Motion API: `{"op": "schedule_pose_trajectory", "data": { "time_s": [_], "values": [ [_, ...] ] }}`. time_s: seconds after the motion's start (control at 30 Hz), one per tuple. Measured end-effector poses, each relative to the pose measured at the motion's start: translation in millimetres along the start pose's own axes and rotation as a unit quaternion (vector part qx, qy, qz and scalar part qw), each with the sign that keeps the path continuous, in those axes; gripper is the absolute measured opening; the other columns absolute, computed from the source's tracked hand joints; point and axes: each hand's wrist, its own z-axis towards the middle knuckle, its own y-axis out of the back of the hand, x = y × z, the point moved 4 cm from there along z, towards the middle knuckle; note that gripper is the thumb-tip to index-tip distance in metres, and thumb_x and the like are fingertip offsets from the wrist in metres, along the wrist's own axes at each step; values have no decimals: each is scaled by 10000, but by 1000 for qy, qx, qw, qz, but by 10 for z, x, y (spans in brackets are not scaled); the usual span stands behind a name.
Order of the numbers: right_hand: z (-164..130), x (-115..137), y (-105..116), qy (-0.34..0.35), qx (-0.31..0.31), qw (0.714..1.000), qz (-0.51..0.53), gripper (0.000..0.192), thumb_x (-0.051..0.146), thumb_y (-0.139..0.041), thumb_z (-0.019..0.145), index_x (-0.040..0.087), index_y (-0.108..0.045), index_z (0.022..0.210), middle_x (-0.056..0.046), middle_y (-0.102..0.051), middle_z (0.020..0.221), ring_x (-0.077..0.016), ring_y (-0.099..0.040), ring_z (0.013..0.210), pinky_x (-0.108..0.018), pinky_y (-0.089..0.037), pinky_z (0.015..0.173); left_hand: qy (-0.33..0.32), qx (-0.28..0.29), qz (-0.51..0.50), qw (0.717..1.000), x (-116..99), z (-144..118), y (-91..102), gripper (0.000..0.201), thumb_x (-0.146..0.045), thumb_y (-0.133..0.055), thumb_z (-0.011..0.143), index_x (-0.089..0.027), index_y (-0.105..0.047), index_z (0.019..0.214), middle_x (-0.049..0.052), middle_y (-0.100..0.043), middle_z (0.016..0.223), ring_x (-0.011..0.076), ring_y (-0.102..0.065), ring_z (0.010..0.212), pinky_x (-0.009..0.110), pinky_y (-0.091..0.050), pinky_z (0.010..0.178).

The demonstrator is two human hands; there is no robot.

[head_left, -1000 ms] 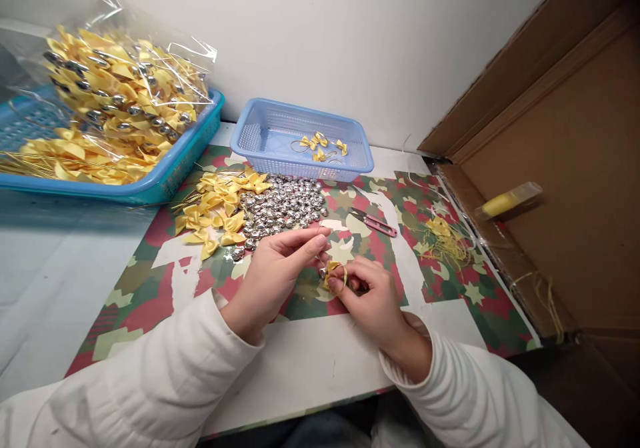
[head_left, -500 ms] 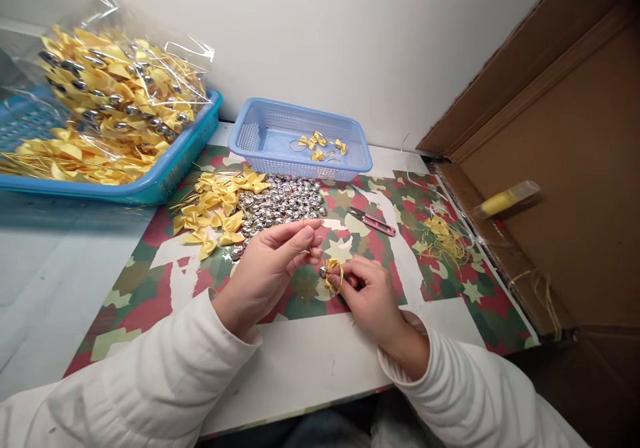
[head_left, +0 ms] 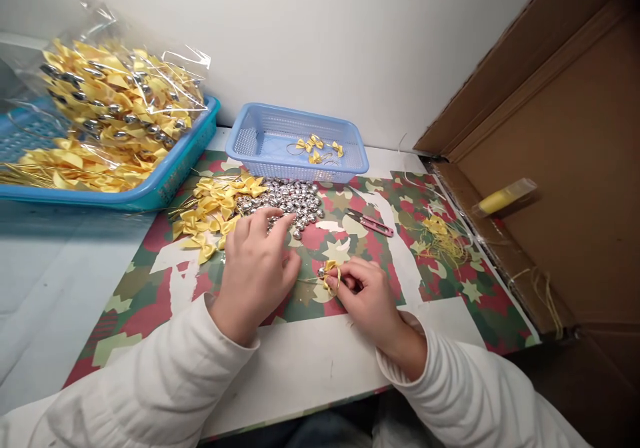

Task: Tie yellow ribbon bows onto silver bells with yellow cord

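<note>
My right hand pinches a yellow ribbon bow between thumb and fingers. A shiny silver bead sits at the bow's left side, and a looped gold cord hangs from it. A thin strand runs leftward from it toward my left hand. Palm down, my left hand is over the near edge of the pile of silver beads, fingers curved and apart; its fingertips are partly hidden, and I see nothing held. Left of the beads lies a heap of yellow ribbon bows with gold cords.
Pink-handled thread snips lie right of the beads. Behind stands a blue basket with several finished-looking bows. A larger blue basket at left holds bows and a bulging clear bag. Yellow thread scraps lie near the cardboard wall.
My left hand has turned palm down and moved left and forward to the beads, its pinch opened. Several beads now lie nearer at the pile's front. My right hand keeps the bow nearly still.
</note>
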Motion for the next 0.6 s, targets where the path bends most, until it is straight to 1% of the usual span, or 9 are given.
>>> {"op": "schedule_pose_trajectory", "data": {
  "time_s": [0.03, 0.07, 0.1, 0.13, 0.2, 0.27, 0.43, 0.6],
  "values": [
    [4, 6, 0, 1, 2, 1000, 2, 110, 155, -629, 784, 181, -663, 683, 57, -411, 553, -97, -449, 554, -257, -303, 642, -45, 12, -3, 999, -53, -17, -5, 260, -240, -529, 781, -168, -637, 1006, 134, -583, 1081, 300, -516, 968, 445, -395, 820],
    [7, 12, 0, 2, 4, 1000, 4, 117, 153, -624, 786, 178, -656, 676, 57, -403, 553, -97, -440, 553, -254, -300, 630, -99, 50, -24, 994, -116, -40, -32, 198, -256, -535, 783, -180, -639, 932, 113, -585, 1035, 275, -518, 935, 420, -397, 803],
    [10, 18, 1, 3, 6, 1000, 6, 123, 153, -619, 788, 177, -651, 671, 57, -395, 553, -97, -431, 552, -251, -296, 618, -137, 89, -32, 986, -164, -65, -61, 158, -289, -535, 797, -194, -634, 876, 91, -590, 989, 260, -516, 905, 407, -390, 784],
    [13, 23, 1, 5, 7, 1000, 8, 128, 153, -616, 790, 176, -646, 668, 57, -390, 552, -97, -424, 551, -248, -292, 608, -165, 108, -28, 980, -199, -85, -79, 157, -324, -532, 810, -202, -627, 835, 78, -593, 949, 253, -509, 874, 404, -380, 767],
    [15, 29, 3, 9, 7, 1000, 6, 132, 155, -611, 794, 175, -640, 667, 57, -391, 555, -96, -418, 550, -246, -290, 603, -205, 135, -19, 969, -237, -113, -119, 170, -331, -509, 844, -202, -617, 818, 71, -594, 926, 244, -495, 856, 392, -365, 749],
    [14, 31, 4, 12, 7, 1000, 0, 144, 157, -615, 792, 174, -625, 649, 60, -386, 554, -93, -416, 550, -246, -291, 606, -226, 135, -14, 964, -239, -117, -147, 164, -293, -489, 871, -197, -609, 812, 69, -597, 924, 232, -487, 843, 376, -354, 740],
    [17, 30, 2, 8, 12, 1000, -5, 157, 177, -617, 797, 174, -609, 640, 59, -386, 553, -96, -419, 552, -253, -295, 614, -262, 115, -30, 958, -222, -100, -162, 157, -230, -476, 891, -202, -607, 809, 50, -617, 894, 204, -477, 794, 349, -334, 718],
    [18, 49, 14, 5, -1, 1000, 1, 105, 137, -611, 759, 179, -621, 663, 63, -390, 555, -96, -432, 546, -254, -300, 615, -258, 105, -44, 959, -236, -98, -141, 116, -221, -510, 870, -203, -609, 812, 45, -623, 861, 209, -482, 807, 343, -337, 705]
  ]
}}
